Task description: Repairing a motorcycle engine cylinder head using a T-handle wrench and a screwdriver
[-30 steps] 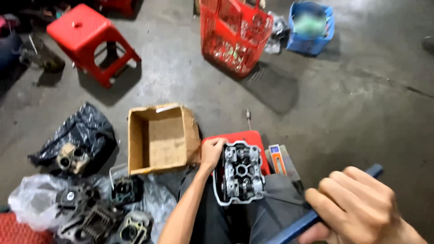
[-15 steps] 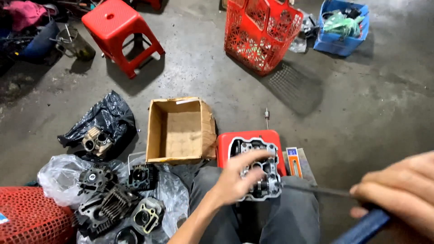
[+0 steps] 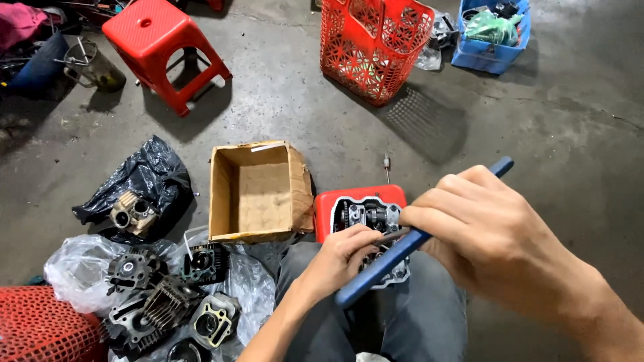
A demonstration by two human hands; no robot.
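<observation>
A grey metal engine cylinder head (image 3: 365,216) rests on my lap, over a small red stool (image 3: 327,209). My left hand (image 3: 342,258) lies on top of the head, fingers curled over it and touching the tool's metal tip. My right hand (image 3: 486,234) grips a long blue-handled tool (image 3: 376,268), held slantwise across the head, its far end (image 3: 503,164) sticking out past my fingers. Much of the head is hidden under both hands.
An open, empty cardboard box (image 3: 258,191) sits left of the stool. Several engine parts (image 3: 168,302) lie on plastic bags at lower left, beside a red basket (image 3: 37,332). Farther off stand a red stool (image 3: 161,47), an orange-red crate (image 3: 372,43) and a blue bin (image 3: 493,30).
My right hand has come in from the lower right with the blue tool, now held over the cylinder head. My left hand slid down onto the head. The view shifted slightly.
</observation>
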